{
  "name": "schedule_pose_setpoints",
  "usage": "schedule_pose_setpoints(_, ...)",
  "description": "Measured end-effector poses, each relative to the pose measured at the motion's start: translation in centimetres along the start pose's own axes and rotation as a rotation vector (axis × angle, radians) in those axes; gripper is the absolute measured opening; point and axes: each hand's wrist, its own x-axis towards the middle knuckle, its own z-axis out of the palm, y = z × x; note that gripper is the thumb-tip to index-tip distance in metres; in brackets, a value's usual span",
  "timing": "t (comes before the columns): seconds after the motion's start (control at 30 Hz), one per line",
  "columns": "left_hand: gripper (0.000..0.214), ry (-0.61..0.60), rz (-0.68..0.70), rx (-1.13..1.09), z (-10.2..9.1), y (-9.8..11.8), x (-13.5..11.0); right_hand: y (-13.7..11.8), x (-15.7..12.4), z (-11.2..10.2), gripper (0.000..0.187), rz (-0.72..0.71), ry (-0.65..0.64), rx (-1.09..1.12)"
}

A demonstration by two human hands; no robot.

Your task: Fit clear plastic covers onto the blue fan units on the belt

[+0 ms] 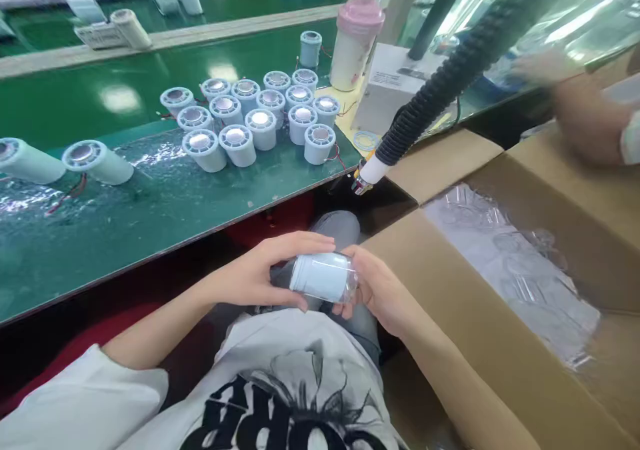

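Note:
Over my lap, both hands hold one pale blue cylinder [320,276] lying on its side, wrapped in clear plastic film. My left hand [265,273] curls over its left end and top. My right hand [377,287] grips its right end, where the film bunches. On the green table [125,217] above stand several more pale blue cylinders [260,120] upright with shiny metal tops, and two lie on their sides [97,162] at the left.
An open cardboard box [500,317] lined with clear plastic bags sits at my right. A black corrugated hose with a white nozzle [373,170] hangs over the table edge. A pink-lidded bottle [355,43] and grey box [393,87] stand behind. Another person's arm [585,117] reaches in upper right.

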Motion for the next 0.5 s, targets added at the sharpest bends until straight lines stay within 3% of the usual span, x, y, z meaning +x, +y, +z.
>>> schedule_pose_setpoints(0.3, 0.085, 0.006, -0.038, -0.056, 0.1, 0.1, -0.3, 0.0, 0.7, 0.7, 0.054, 0.219, -0.063, 0.120)
schedule_pose_setpoints(0.5, 0.081, 0.034, -0.252, -0.334, 0.1, -1.1, 0.7, 0.5, 2.2, -0.2, 0.062, 0.263, -0.038, 0.240)
